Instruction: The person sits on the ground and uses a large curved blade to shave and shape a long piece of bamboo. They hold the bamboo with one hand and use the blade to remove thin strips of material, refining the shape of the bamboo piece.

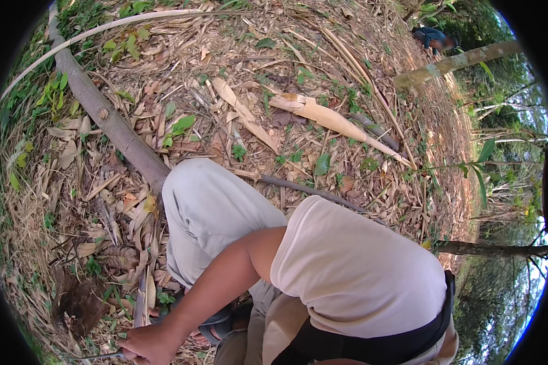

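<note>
My right arm, in a pale short sleeve, reaches across the bent knee to the lower left. There my right hand (147,344) is closed around the end of a knife (97,356), its thin grey blade pointing left along the bottom rim. A pale split strip of wood or bamboo (141,301) stands just above the hand. Beside it are a dark brown hollow or rotted stump (82,301) and my sandalled feet (216,328). My left hand is out of the picture; only a sliver of skin shows at the bottom edge.
A long grey-brown log (119,131) lies left of my knee (195,182). Dry bamboo sheath (332,120), sticks and leaves cover the ground. A thin trunk (460,62) juts in at upper right, near another person (432,39) bending down. Trees line the right rim.
</note>
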`<state>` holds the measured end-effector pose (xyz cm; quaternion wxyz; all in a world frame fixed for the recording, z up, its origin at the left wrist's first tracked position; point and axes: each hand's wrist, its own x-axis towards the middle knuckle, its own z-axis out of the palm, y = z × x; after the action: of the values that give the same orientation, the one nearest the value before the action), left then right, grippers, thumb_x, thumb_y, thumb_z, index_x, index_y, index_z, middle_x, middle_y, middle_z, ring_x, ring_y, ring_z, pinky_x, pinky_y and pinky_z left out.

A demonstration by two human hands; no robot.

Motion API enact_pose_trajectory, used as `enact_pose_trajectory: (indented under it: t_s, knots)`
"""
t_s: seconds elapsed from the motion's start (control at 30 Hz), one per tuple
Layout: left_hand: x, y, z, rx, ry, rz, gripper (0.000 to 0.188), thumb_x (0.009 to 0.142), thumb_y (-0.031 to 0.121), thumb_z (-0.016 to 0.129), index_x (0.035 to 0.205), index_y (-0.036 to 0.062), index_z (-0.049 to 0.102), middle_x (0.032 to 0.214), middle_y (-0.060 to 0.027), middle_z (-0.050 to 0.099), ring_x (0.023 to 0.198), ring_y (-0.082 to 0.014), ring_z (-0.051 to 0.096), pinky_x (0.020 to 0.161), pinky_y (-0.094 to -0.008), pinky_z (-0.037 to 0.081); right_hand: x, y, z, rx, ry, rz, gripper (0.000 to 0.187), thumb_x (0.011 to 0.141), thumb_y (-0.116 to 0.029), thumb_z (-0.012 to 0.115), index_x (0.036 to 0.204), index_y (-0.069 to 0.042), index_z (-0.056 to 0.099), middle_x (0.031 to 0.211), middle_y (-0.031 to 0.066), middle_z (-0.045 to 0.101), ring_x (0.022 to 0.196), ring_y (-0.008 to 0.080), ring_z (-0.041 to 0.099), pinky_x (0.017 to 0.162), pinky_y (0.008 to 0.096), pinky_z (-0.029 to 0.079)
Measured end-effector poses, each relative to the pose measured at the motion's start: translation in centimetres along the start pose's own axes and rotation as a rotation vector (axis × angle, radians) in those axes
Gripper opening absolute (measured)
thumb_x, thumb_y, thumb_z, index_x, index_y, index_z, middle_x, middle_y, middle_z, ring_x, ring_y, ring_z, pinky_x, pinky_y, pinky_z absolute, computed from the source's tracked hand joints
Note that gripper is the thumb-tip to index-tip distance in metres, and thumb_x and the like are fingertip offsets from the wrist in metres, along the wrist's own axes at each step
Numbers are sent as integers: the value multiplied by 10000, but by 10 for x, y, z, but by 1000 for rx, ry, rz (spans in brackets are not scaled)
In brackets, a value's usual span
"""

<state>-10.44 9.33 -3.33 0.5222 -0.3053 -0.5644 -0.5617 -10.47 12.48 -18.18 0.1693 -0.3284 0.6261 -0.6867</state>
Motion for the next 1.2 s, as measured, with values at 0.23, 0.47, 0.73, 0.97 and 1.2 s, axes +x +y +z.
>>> enact_pose_trajectory:
  t_s: [0.23,0.47,0.73,0.97,1.2]
  knots:
    - [0,7,-9,60,5,9,396,1012,420,415,722,163,334,477,71,367,337,-49,344,361,-224,367,-22,-34,-20,-391,-23,-278,335,908,-329,622,868,-25,484,705,109,582,545,335,613,467,452,479]
    - [23,61,-38,305,-26,98,428,1019,454,393,717,159,323,474,68,364,335,-53,340,360,-226,370,22,65,-48,-525,35,12,375,980,-371,566,950,-4,491,682,128,641,571,328,643,478,439,492]
    - [35,117,-80,454,61,387,466,1028,492,367,712,154,311,470,66,360,332,-58,337,359,-227,373,28,9,-19,-157,3,252,311,984,-255,614,1098,31,571,625,124,593,532,294,606,516,381,471]
    - [36,118,-91,309,38,341,357,999,360,560,767,156,382,497,90,399,354,-20,368,373,-206,364,28,18,-17,-598,-65,-183,346,970,-298,629,1108,12,567,748,148,679,645,334,678,552,430,521]
    - [31,130,-105,273,66,295,364,875,333,664,711,158,390,484,110,511,377,12,475,402,-142,402,46,12,-46,-595,-186,107,371,958,-284,648,1152,23,569,734,130,664,635,315,674,532,405,521]
